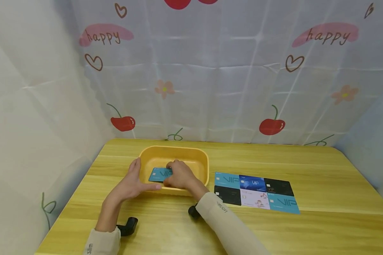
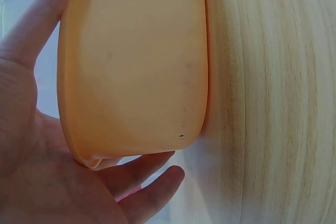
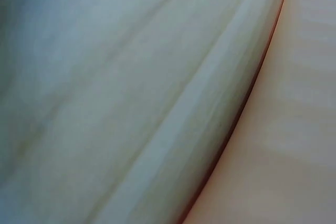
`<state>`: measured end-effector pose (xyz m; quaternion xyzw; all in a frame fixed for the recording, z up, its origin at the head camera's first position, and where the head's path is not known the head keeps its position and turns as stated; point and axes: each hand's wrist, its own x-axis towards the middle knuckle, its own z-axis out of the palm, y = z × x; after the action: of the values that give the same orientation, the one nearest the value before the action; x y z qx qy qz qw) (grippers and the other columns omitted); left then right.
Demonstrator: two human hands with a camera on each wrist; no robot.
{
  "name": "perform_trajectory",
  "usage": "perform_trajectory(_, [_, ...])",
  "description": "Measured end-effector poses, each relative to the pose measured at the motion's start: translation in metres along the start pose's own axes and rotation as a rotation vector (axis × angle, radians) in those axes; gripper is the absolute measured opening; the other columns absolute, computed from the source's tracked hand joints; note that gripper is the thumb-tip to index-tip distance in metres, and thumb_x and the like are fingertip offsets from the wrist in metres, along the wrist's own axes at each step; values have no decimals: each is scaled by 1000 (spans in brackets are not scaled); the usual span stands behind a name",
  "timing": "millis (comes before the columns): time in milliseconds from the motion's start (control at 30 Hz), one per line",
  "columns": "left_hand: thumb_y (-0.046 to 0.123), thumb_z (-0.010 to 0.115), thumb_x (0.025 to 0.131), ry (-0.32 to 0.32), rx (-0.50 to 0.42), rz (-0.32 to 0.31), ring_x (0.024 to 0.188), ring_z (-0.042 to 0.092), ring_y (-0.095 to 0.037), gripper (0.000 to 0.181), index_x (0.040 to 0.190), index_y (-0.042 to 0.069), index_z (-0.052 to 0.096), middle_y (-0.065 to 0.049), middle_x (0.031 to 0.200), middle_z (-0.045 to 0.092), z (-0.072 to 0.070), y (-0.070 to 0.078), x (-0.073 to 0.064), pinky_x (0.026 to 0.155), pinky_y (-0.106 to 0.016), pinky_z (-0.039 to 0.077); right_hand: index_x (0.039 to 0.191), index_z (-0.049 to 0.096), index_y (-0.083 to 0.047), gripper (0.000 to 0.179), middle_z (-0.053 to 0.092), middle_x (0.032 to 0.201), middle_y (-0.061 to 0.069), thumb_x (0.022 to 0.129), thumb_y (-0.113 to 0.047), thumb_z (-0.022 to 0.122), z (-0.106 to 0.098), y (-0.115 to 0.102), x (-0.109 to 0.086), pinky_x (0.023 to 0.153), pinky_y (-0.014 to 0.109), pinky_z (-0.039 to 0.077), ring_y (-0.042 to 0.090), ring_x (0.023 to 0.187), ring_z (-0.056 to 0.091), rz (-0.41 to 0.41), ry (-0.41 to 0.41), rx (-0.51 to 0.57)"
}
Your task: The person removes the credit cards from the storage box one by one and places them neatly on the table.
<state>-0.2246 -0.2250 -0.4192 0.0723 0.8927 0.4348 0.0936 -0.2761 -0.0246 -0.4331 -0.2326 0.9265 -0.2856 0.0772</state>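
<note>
A yellow plastic bin [image 1: 178, 148] stands toward the back left of the table. My left hand [image 1: 131, 182] holds its near left corner, thumb across the front rim and fingers along the left end; the left wrist view shows those fingers against the bin's outer wall [image 2: 136, 72]. Inside the bin, my right hand [image 1: 181, 175] pinches the right end of a teal VIP card [image 1: 159, 174], its fingers covering that end. In the right wrist view only the bin's side [image 3: 283, 145] and the tabletop show, not the right hand's fingers.
To the right of the bin, several VIP cards lie edge to edge in two rows, among them a dark blue card [image 1: 253, 183], a white floral card [image 1: 254, 199] and a black card [image 1: 279, 187]. A printed curtain [image 1: 204, 88] hangs behind the wooden table [image 1: 332, 184].
</note>
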Motion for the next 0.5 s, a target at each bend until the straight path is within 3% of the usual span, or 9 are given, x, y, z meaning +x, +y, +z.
perform_trajectory(267, [43, 84, 77, -1, -3, -1, 145, 5, -44, 132, 152, -6, -13, -24, 160, -12, 0, -1, 0, 115, -56, 15, 123, 66, -2, 50, 66, 115, 8, 78, -19, 77, 0, -1, -1, 84, 32, 47, 17, 91, 56, -6, 29, 8])
perform_trajectory(500, [44, 84, 77, -1, -1, 3, 145, 5, -43, 133, 153, -5, -14, -24, 160, -12, 0, -1, 1, 115, -56, 14, 122, 66, -3, 48, 67, 112, 6, 77, -18, 75, -1, -2, -2, 80, 31, 47, 17, 87, 56, -11, 43, 15])
